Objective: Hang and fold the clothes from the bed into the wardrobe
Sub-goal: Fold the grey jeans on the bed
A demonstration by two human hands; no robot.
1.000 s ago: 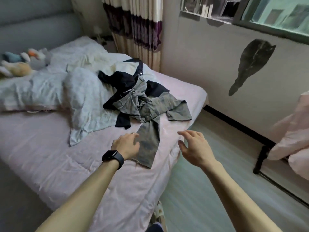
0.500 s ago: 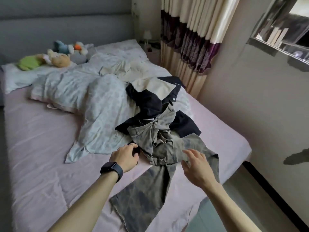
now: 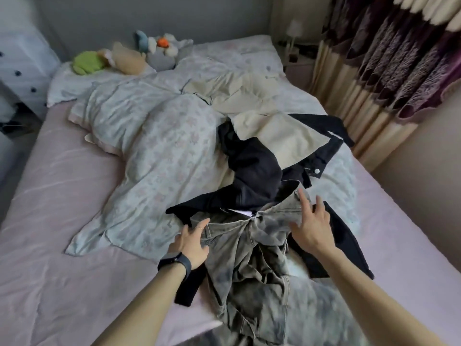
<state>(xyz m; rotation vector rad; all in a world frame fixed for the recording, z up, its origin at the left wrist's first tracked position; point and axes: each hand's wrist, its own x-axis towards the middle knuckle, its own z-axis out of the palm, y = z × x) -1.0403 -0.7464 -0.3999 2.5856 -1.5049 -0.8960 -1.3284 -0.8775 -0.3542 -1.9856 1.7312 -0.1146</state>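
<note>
Two hands are now working on one garment. Since half a second ago the left hand (image 3: 192, 242) is uncurling from its fist at the black cloth and is lying on the waistband of the grey trousers (image 3: 249, 265), at its 9 o'clock end: grip open, fingers straight, thumb spread, closing round nothing. The right hand (image 3: 311, 228) is reaching further in, hovering at the 3 o'clock end of the waistband, grip wide open, fingers splayed; contact is not readable.

The grey trousers are lying at 6 o'clock on the bed (image 3: 62, 196), waistband running between the hands, fly in the middle. Their cloth is showing washed, mottled grey, legs bunching toward the near edge. A black jacket (image 3: 254, 168) is lying at their 12 o'clock, a cream garment (image 3: 282, 136) beyond it.
</note>
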